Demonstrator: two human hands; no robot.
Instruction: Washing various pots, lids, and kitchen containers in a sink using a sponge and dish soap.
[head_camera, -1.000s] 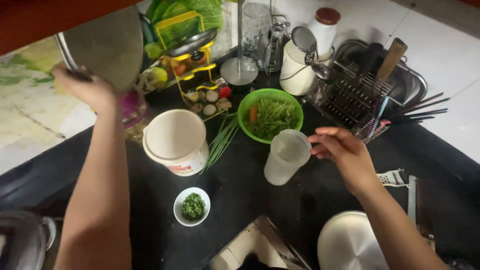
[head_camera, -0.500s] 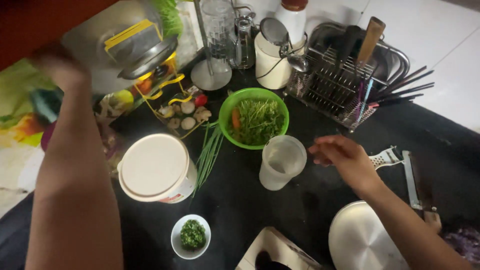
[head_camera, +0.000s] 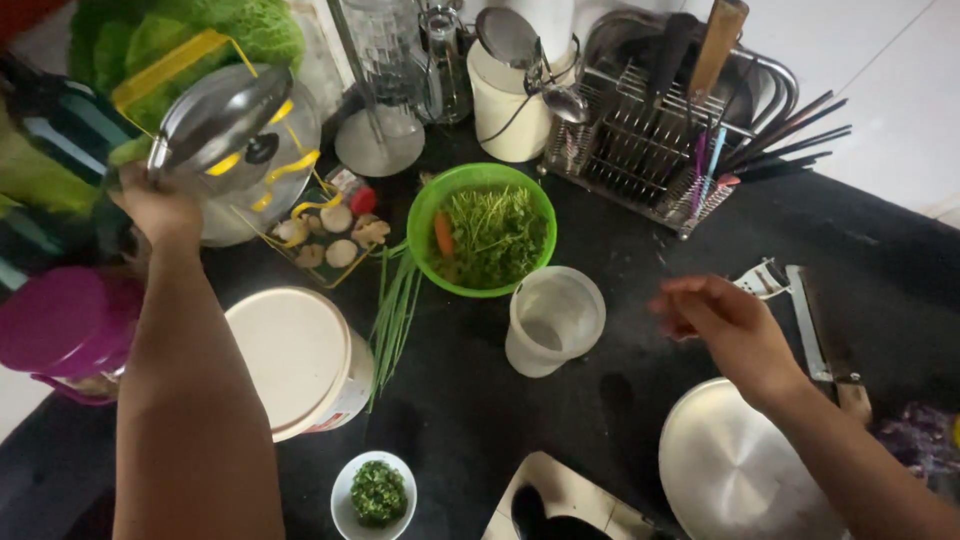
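Two hands work over a dark tabletop (head_camera: 620, 420) crowded with kitchen things. The left hand (head_camera: 158, 208) is raised at the far left and is clenched around the handle of a steel pan (head_camera: 232, 112), which it holds tilted in the air above a yellow wire rack (head_camera: 310, 225) that carries garlic and small mushrooms. Behind the pan sits a heap of leafy greens (head_camera: 200, 35).

The right hand (head_camera: 718, 322) hovers above the tabletop with its fingers loosely curled and grasps nothing; it is blurred, so the fingertips are hard to make out. Nearest to it, to its left, stands a translucent plastic cup (head_camera: 553, 320), upright and apart from the hand. Just behind the cup is a green bowl (head_camera: 482, 228) filled with chopped herbs and a piece of carrot. Long green stalks (head_camera: 392, 318) lie between the bowl and a white lidded tub (head_camera: 298, 362), which stands close beside the left forearm.

Near the front edge, a small white dish (head_camera: 373, 492) holds chopped greens. A round steel lid (head_camera: 745, 470) lies under the right forearm, and a knife (head_camera: 830, 340) and a peeler (head_camera: 765, 280) rest just beyond the right hand. At the back, a wire drying rack (head_camera: 655, 150) holds utensils beside a cream jug (head_camera: 510, 105). A magenta container (head_camera: 62, 325) sits at the left edge.
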